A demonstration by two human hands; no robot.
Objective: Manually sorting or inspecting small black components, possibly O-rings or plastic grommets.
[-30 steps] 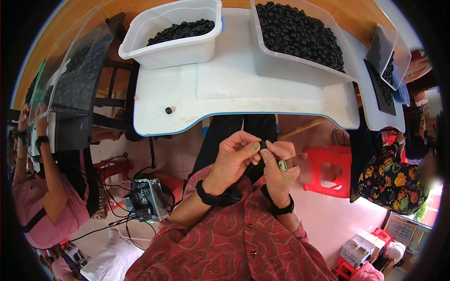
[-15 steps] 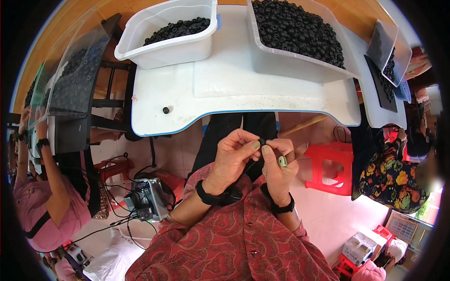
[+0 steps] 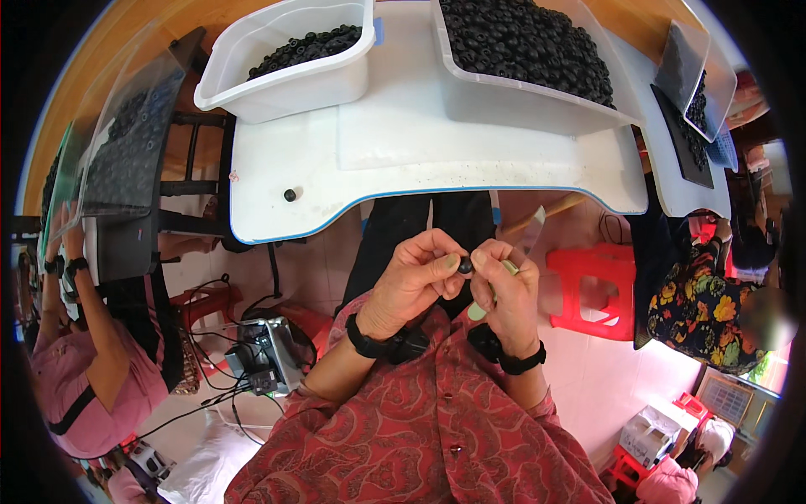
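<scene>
Small black bead-like piece (image 3: 464, 265) sits at the centre of the frame, pinched between the two hands in front of the chest — not on the tabletop. Left hand (image 3: 416, 281): thumb and forefinger closed on the piece from the left. Right hand (image 3: 504, 290): fingers (image 3: 480, 259) pressed to it from the right, so both sets of tips meet on it; neither hand is clearly nearer. The right hand also grips a pale-handled blade tool (image 3: 527, 244), its long axis running up and to the right, away from the piece. The piece is too small to tell any long axis of its own. White tabletop (image 3: 470, 160) lies above the hands in the frame, well apart from them; one stray black piece (image 3: 290, 195) rests near its left edge. Two white tubs on it — left tub (image 3: 285, 84) part filled, right tub (image 3: 537, 92) heaped with the same black pieces. Red stool (image 3: 592, 290) at right; another person in a pink top (image 3: 80, 395) at the left edge.
</scene>
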